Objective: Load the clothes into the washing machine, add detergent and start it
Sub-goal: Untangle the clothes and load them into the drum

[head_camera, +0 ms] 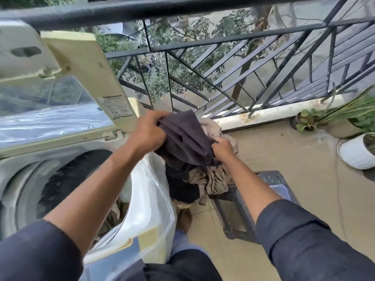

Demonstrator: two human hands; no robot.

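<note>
The dark grey garment [186, 138] is bunched and creased, held up between both hands just right of the top-loading washing machine [142, 209]. The left hand [147, 131] grips its upper edge with curled fingers; the right hand [222, 148] pinches its lower right side. Below it a heap of beige and black clothes [203, 179] rests on a dark plastic stool [243, 199]. The machine's lid [60, 94] stands raised, and dark fabric lies in the drum [71, 179].

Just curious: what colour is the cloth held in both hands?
Dark purplish grey cloth, plain with no pattern, seen best in the head view.
</note>
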